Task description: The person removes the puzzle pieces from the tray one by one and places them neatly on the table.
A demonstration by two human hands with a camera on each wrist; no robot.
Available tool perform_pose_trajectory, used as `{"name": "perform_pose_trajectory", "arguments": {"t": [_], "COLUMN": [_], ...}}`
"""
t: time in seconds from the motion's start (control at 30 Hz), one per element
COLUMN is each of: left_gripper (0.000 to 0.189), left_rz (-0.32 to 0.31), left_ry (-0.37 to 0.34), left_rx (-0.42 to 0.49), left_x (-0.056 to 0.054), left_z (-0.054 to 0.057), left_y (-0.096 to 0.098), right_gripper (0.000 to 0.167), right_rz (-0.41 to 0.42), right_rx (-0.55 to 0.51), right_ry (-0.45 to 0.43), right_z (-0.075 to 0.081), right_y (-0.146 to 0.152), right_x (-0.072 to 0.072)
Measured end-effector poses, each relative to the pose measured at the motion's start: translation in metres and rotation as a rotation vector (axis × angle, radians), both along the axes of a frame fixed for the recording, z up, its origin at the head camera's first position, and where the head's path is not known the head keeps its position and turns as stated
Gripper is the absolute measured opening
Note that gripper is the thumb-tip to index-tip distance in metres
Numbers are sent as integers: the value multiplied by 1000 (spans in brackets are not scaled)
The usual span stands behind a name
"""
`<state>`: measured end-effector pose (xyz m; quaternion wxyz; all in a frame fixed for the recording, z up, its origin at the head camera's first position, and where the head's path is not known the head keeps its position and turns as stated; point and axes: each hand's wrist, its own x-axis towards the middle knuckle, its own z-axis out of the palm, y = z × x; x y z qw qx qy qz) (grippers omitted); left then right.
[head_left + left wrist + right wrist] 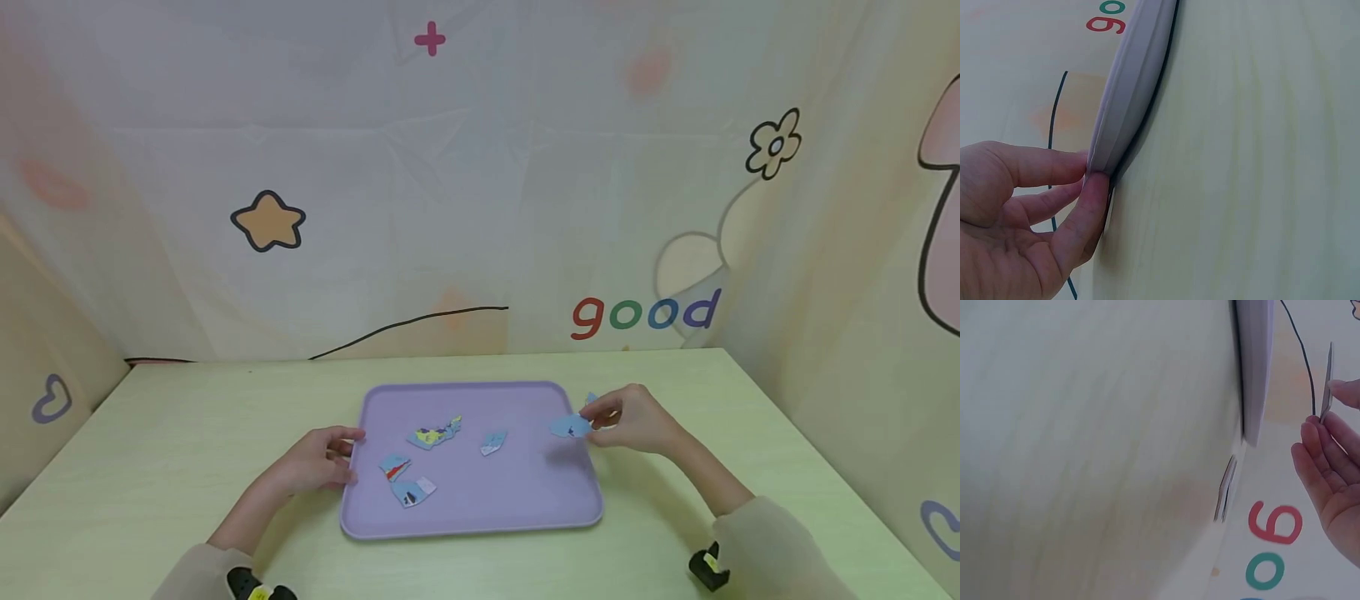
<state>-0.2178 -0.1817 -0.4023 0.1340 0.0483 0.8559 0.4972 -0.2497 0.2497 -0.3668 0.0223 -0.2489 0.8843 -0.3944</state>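
Note:
My left hand (322, 460) pinches the left rim of a lilac tray (517, 508), with the thumb and fingers on either side of the edge (1099, 164) in the left wrist view. Over the tray's right side, my right hand (633, 421) holds a light blue puzzle piece (568, 427) between thumb and fingers, raised above the surface. Lying on the tray are a blue piece with yellow and purple print (433, 435), a small blue-and-white piece (493, 442), a piece with a red stripe (396, 468) and a blue piece with a white corner (411, 493).
Beyond the right hand, partly hidden by it, more puzzle pieces (1225, 489) lie on the pale wooden table (225, 417), just off the tray's right edge. A printed cloth (465, 208) hangs behind the table and along both sides.

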Motion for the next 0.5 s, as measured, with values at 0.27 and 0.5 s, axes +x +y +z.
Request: {"name": "perform_pose_trajectory", "arguments": {"t": [0.27,0.5], "left_gripper": [56,55], "left_rz": [-28,-3], "left_ry": [11,0], "left_rx": [18,3], "left_x": [0,1], "left_z": [-1,1], "left_y": [-2,0], "right_gripper": [27,27], "right_rz": [-37,-54], "right_rx": [79,155], "right_ry": [-20,-14], "right_z": [-6,-6], "right_y": [28,43], "right_x": [3,8]}}
